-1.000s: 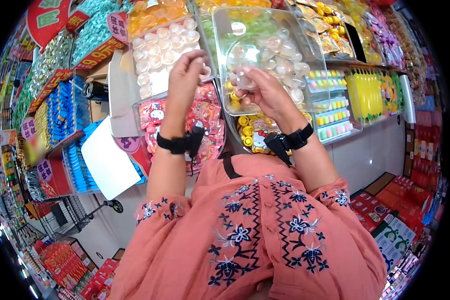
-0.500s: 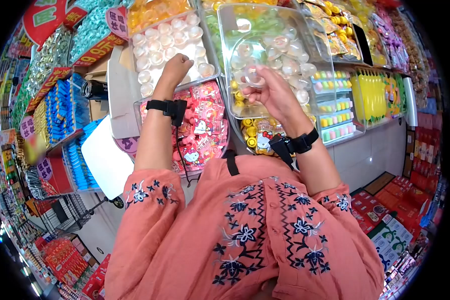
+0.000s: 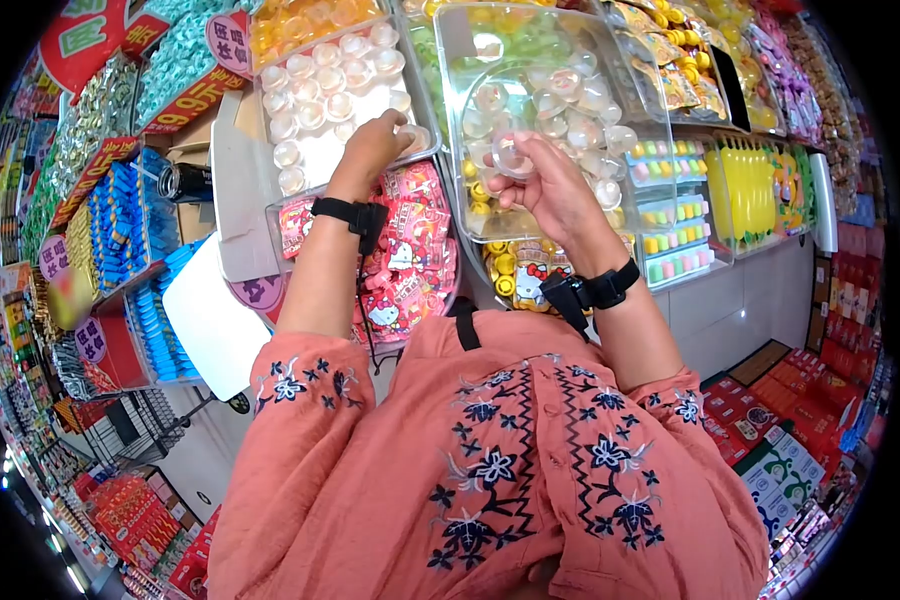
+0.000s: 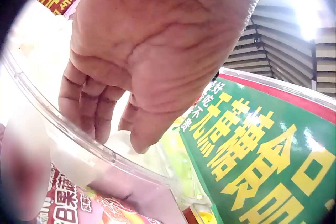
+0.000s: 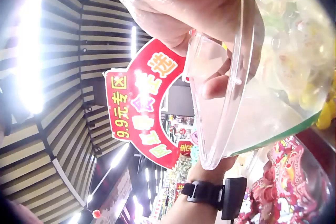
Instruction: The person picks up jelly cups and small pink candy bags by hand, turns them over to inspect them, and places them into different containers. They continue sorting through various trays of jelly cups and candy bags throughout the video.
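In the head view my left hand (image 3: 372, 158) reaches into a clear tray (image 3: 322, 188) with rows of pale jelly cups (image 3: 310, 112). Its fingertips are at the tray's right side. The left wrist view shows thumb and fingers curled around a whitish jelly cup (image 4: 122, 141) low in the tray. My right hand (image 3: 555, 192) pinches another jelly cup (image 3: 511, 156) between thumb and fingers. That hand is over a clear plastic box (image 3: 530, 228), where more pale cups (image 3: 575, 110) lie heaped. In the right wrist view a clear wall (image 5: 239, 77) partly covers the fingers.
Pink candy packets (image 3: 407, 265) lie in a bin just before the tray. Yellow packets (image 3: 518, 275) sit below the box, and pastel candy packs (image 3: 675, 240) stand to its right. A cardboard flap (image 3: 240, 185) and white sheet (image 3: 210, 320) are at the left.
My left hand drew back slightly leftward over the tray, then moved right again to the cups at its right side. The right hand keeps its jelly cup with little movement.
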Action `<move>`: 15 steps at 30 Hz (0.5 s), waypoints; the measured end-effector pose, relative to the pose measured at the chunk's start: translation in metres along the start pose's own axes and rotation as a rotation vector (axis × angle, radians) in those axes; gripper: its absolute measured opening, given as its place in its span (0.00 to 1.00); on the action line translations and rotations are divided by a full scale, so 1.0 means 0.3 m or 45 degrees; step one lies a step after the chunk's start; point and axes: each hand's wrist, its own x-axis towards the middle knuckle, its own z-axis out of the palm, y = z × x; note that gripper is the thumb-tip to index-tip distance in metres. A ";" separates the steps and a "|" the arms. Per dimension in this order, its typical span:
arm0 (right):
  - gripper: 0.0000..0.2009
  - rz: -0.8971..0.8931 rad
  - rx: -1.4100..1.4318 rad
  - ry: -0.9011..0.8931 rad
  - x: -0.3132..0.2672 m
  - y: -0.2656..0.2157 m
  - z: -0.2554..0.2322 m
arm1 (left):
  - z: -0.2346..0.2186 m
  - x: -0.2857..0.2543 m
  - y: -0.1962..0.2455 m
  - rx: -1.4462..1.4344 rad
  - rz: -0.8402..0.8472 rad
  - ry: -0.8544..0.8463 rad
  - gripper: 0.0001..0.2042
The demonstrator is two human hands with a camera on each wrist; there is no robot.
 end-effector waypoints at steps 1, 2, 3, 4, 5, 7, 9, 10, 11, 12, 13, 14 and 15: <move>0.13 0.003 -0.002 -0.005 0.001 0.000 -0.001 | 0.001 -0.001 0.002 0.016 0.028 0.009 0.20; 0.13 0.006 -0.004 -0.010 0.003 0.001 -0.002 | 0.002 -0.002 0.003 0.033 0.056 0.018 0.20; 0.13 0.009 -0.006 -0.016 0.004 0.001 -0.002 | 0.004 -0.003 0.002 0.019 0.076 0.038 0.19; 0.13 0.011 -0.008 -0.014 0.005 0.002 -0.002 | 0.007 -0.004 0.001 0.004 0.096 0.058 0.19; 0.13 0.013 -0.011 -0.012 0.005 0.002 -0.002 | 0.010 -0.006 0.001 -0.010 0.117 0.078 0.19; 0.13 0.018 -0.013 -0.010 0.003 0.003 -0.001 | 0.024 0.001 -0.010 -0.006 0.121 0.095 0.18; 0.13 0.023 -0.013 -0.012 0.000 0.000 0.003 | 0.026 -0.003 -0.002 0.035 0.132 0.135 0.18; 0.13 0.024 -0.015 -0.013 0.001 0.001 0.002 | 0.026 -0.014 0.011 0.073 0.141 0.165 0.17; 0.13 0.024 -0.017 -0.013 0.002 0.003 0.000 | 0.025 -0.024 0.025 0.111 0.150 0.196 0.17; 0.13 0.024 -0.019 -0.014 0.003 0.005 -0.002 | 0.024 -0.030 0.039 0.139 0.140 0.198 0.17; 0.13 0.025 -0.018 -0.017 0.002 0.006 -0.003 | 0.022 -0.037 0.054 0.166 0.131 0.200 0.18; 0.13 0.025 -0.016 -0.020 0.002 0.007 -0.002 | 0.019 -0.042 0.064 0.194 0.121 0.203 0.18; 0.13 0.026 -0.015 -0.023 0.001 0.007 -0.002 | 0.024 -0.044 0.061 0.185 0.109 0.202 0.18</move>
